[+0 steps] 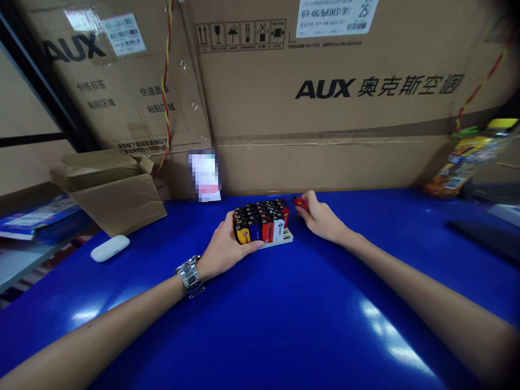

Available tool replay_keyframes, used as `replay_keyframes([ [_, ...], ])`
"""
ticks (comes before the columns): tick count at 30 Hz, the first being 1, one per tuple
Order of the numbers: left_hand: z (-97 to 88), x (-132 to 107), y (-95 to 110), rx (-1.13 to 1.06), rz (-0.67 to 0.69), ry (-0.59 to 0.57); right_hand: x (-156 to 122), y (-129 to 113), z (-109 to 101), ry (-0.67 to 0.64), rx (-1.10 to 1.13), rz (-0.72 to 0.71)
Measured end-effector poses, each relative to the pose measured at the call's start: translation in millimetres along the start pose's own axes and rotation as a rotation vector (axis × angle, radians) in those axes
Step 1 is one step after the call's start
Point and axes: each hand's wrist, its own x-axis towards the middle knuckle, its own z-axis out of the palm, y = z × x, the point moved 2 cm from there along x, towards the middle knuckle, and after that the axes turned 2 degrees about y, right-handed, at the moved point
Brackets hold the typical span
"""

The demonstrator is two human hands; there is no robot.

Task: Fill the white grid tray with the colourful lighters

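Several lighters with black tops and yellow, dark blue, red and white bodies stand upright in rows in a pale tray. My left hand, with a metal watch on its wrist, is wrapped round the tray's left side. Its thumb lies along the front edge, while its other fingers are partly hidden behind the lighters. Just right of the tray, my right hand pinches a red lighter, held apart from the rows. At the tray's front right corner, bare slots show beside the white lighter.
Large cardboard boxes wall off the back of the blue table. On the left are an open carton and a white earbud case. A blurred phone leans at the back. A bottle and a dark flat object are at right.
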Motion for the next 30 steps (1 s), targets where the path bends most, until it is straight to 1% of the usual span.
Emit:
replay_keyframes([
  [3, 0.0, 0, 1, 0.003, 0.003, -0.003, 0, -3, 2, 0.099, 0.385, 0.096],
  [5, 0.3, 0, 1, -0.003, 0.010, -0.005, 1, -7, 4, 0.118, 0.661, 0.196],
  [8, 0.4, -1, 0, -0.011, 0.020, -0.002, 0, -18, 5, 0.049, 0.959, 0.315],
  [12, -0.1, -1, -2, -0.004, 0.028, 0.008, -3, -30, 0, -0.017, 1.163, 0.333],
  [14, -0.2, -1, -2, -0.001, 0.032, 0.009, -4, -31, -1, -0.043, 1.195, 0.369],
  [17, -0.1, -1, -2, 0.006, 0.037, 0.008, -6, -31, 1, -0.077, 1.175, 0.466],
  [23, -0.2, 0, -1, 0.011, 0.037, -0.001, -6, -28, 4, -0.036, 1.145, 0.605],
  [30, 0.7, 0, -3, 0.012, 0.049, -0.004, -8, -34, 5, 0.008, 1.043, 0.629],
])
